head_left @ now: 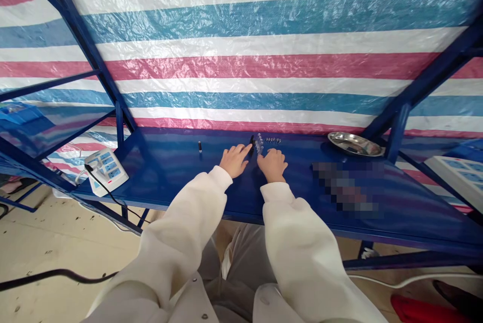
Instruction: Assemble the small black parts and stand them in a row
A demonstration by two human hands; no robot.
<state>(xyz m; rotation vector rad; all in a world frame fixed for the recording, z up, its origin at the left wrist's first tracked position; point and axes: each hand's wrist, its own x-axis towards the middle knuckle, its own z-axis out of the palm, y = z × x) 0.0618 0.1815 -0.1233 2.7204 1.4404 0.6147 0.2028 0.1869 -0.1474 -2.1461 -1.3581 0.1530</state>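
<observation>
My left hand (235, 160) is over the middle of the blue table (166, 162). Its fingers are stretched out, and the index fingertip is at a short row of small black pieces (252, 142). Close by on the right, my right hand (272, 165) has its fingers apart and slightly bent. Its thumb side is beside a row of small clear pieces (259, 143); whether it touches them I cannot tell. Behind that hand lies a row of several small shiny metal parts (273, 140). Farther left a small dark cylinder with a pale lower end (199, 147) stands alone.
A shiny oval metal tray (354, 145) sits at the back right, with a pixelated patch in front of it. A white power strip (107, 171) with a black cable is at the left end. Blue frame posts and a striped plastic sheet (241, 71) enclose the table.
</observation>
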